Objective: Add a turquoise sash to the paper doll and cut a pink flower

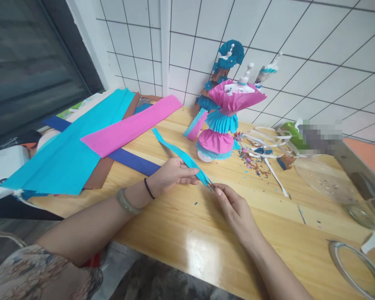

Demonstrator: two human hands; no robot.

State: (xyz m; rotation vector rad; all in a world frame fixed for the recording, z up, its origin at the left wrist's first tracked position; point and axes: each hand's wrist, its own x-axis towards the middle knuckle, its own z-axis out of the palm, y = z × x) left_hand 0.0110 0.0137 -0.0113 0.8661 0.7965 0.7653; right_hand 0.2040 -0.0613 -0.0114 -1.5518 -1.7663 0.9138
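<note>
A long narrow strip of turquoise crepe paper lies across the wooden table, running from the back toward me. My left hand is closed on the strip near its front end, fingers pinched together. My right hand pinches the very tip of the same strip, where a thin brown stick or wire seems to meet the paper. A green bangle and a black band sit on my left wrist.
Large sheets of turquoise, pink, dark blue and brown crepe paper lie at the left. Paper-dressed doll figures stand at the back by the tiled wall. White paper ribbons and scraps and clear plastic pieces lie at the right.
</note>
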